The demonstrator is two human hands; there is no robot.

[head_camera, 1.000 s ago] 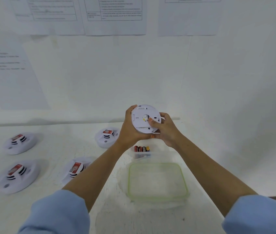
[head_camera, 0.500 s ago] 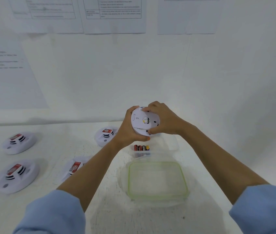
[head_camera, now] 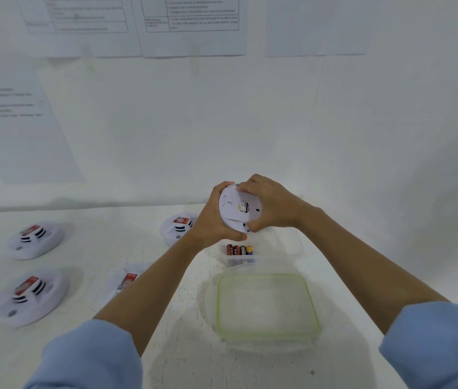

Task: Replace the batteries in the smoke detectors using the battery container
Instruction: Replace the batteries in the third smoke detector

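On my remote feed, two bare hands hold one round white smoke detector (head_camera: 236, 209) up above a white table (head_camera: 82, 248), its flat back turned toward the camera and tilted slightly; the left hand (head_camera: 212, 220) cups the detector's left and lower edge with fingers curled round it; the right hand (head_camera: 272, 206) grasps the right side, fingers hooked over the top edge and thumb pressed near the bottom edge (I cannot tell whether the back plate is loose or seated); both forearms are bare, with pale blue sleeves (head_camera: 87, 357) at the bottom of the view; just below the hands a clear battery container (head_camera: 295, 249) stands on the table, with a row of batteries (head_camera: 239, 250), red and dark with yellow, lying side by side at its left end; nearer to me, touching or just beside the container, lies a clear lid with a green rim (head_camera: 264, 304); four more detectors rest face up on the table: one (head_camera: 178, 228) just behind the left wrist, one (head_camera: 125, 282) partly hidden by the left forearm, and two (head_camera: 35, 240) (head_camera: 33, 297) well apart at the far left; printed sheets (head_camera: 194, 23), blurred, hang on the white wall behind
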